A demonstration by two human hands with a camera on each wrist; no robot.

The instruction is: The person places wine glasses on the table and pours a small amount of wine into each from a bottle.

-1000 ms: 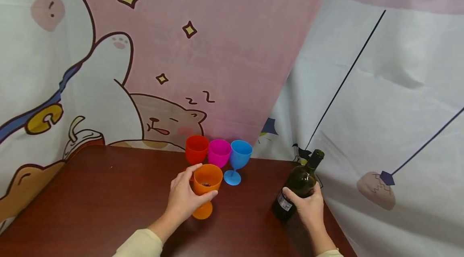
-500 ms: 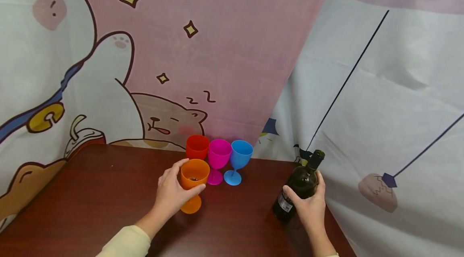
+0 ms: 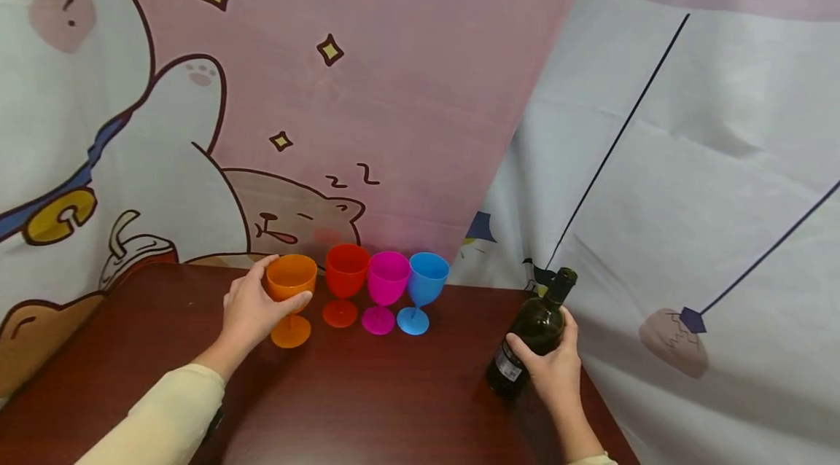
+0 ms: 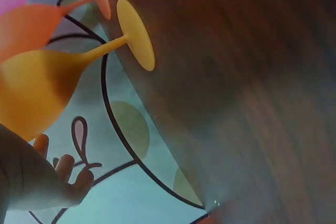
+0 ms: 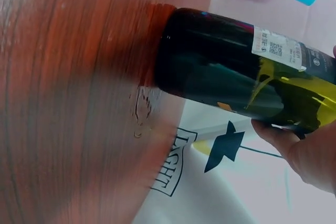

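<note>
My left hand (image 3: 251, 310) holds an orange plastic goblet (image 3: 292, 277) by its bowl, thumb in front and fingers behind. In the left wrist view the goblet's foot (image 4: 137, 35) is at the table surface; whether it touches cannot be told. To its right stand a red goblet (image 3: 346, 272), a magenta goblet (image 3: 388, 279) and a blue goblet (image 3: 429, 279) in a row. On the right, my right hand (image 3: 554, 372) grips a dark green wine bottle (image 3: 542, 323) around its body. A white label (image 5: 278, 48) shows on the bottle, which looks upright on the table.
The dark reddish-brown table (image 3: 367, 407) ends at a printed cloth backdrop (image 3: 420, 86) behind the goblets. Another cloth side (image 3: 735, 246) hangs close to the bottle on the right. Wood surface lies between the goblets and the bottle.
My left hand has carried the orange goblet leftward and back, from in front of the red and magenta goblets to the red one's left. The right hand and bottle have stayed in place.
</note>
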